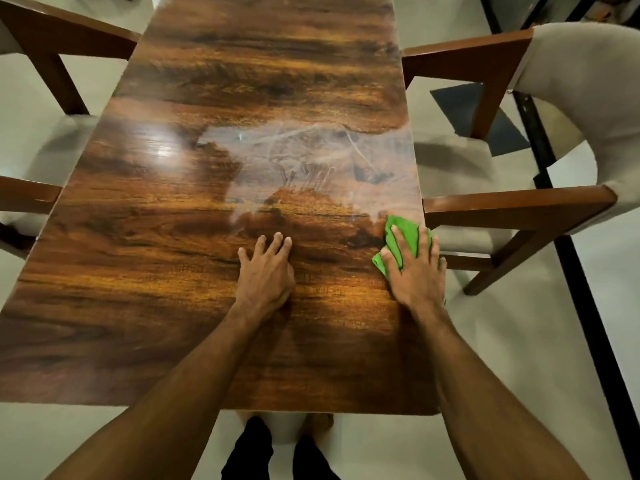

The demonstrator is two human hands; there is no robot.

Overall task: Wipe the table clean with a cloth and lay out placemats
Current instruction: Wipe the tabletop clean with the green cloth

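A long glossy dark wooden table (138, 271) stretches away from me. A whitish smeared patch (311, 157) covers its middle right part. My right hand (415, 271) presses flat, fingers spread, on a bright green cloth (398, 233) at the table's right edge, just below the smear. My left hand (266, 271) rests flat on the bare wood to the left of it, fingers straight. No placemats are in view.
Wooden chairs with pale cushions stand along both sides: one at the right (519, 209) close to the cloth, another further back right (478, 60), two at the left (52, 50). Pale floor surrounds the table. My feet show below the near edge.
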